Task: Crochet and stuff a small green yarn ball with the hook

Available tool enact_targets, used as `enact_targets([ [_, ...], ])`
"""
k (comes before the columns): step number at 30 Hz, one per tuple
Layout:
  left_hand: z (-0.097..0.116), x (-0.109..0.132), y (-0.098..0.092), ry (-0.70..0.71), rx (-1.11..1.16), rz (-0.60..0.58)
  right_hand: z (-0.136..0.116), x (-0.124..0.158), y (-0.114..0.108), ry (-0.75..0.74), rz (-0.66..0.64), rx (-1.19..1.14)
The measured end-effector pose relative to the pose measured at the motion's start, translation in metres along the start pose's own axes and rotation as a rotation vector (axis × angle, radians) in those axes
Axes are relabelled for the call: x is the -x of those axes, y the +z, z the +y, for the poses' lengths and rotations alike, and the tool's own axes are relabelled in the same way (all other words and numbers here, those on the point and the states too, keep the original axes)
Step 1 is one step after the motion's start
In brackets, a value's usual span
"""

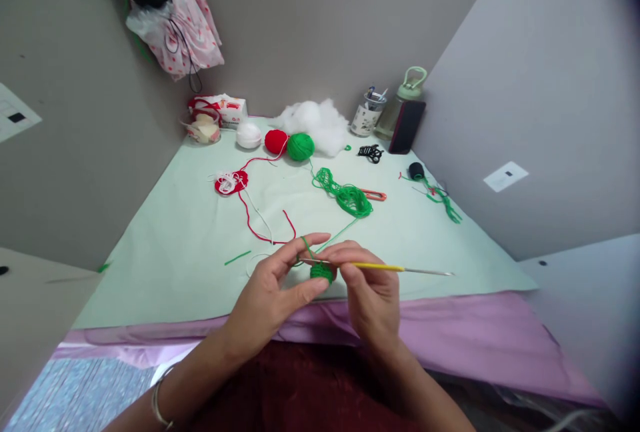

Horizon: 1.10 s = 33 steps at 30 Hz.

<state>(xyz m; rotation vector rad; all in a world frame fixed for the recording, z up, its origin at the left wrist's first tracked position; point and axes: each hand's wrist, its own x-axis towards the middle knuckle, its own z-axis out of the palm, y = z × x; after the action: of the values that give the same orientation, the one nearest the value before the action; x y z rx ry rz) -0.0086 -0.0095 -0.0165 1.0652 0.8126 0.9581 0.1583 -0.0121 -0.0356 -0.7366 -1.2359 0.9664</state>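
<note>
Now, hands: I see both bare hands meeting low over the near edge of the pale green matte table cover (165, 245).
Left hand: my left hand (273, 292) has the fingers curled, thumb and forefinger closed on the small round green crocheted piece (321, 272); a thin green strand loops over the forefinger.
Right hand: my right hand (367, 289) has the fingers closed around the slim crochet hook with a yellow handle and grey metal shaft (400, 268), which lies almost level, its bare metal end pointing right.
Work piece: it sits between both hands, fuzzy and compact, just above the shiny purple cloth (475, 332) at the table front.
Yarn path: the strand runs up to a loose tangle of green yarn (347, 195), then to a tight round green yarn ball (301, 147).
Neighbours: a round red yarn ball (276, 141) and a white yarn ball (249, 135) stand beside it, with soft white stuffing fluff (320, 122) behind.
Left side: a flat red and white crocheted piece (231, 183) lies with a long red thread.
Wrist: a thin metal bangle (159, 399) is on the left arm.
</note>
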Motion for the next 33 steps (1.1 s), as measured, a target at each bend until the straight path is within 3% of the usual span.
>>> enact_targets([
  [5,0.002,-0.001,-0.005,0.002,0.016,0.025,-0.001,-0.004,0.001,0.118,0.080,-0.176],
  [10,0.003,-0.002,-0.006,0.013,0.027,0.034,-0.005,-0.010,0.003,0.222,0.055,-0.269],
  [13,0.003,-0.002,-0.007,0.024,0.002,0.033,-0.006,-0.011,0.001,0.211,0.029,-0.238],
  [20,0.006,0.001,-0.006,0.055,-0.080,0.086,-0.015,-0.002,-0.004,-0.042,-0.016,0.137],
  [26,0.006,-0.001,0.000,0.087,-0.093,0.178,-0.018,0.005,-0.009,-0.442,-0.208,0.643],
  [30,0.003,-0.003,0.004,0.064,0.066,0.178,-0.011,0.010,-0.010,-0.608,-0.210,0.927],
  [33,0.002,-0.005,0.004,-0.113,0.330,0.072,-0.005,0.012,-0.009,-0.627,-0.145,0.901],
])
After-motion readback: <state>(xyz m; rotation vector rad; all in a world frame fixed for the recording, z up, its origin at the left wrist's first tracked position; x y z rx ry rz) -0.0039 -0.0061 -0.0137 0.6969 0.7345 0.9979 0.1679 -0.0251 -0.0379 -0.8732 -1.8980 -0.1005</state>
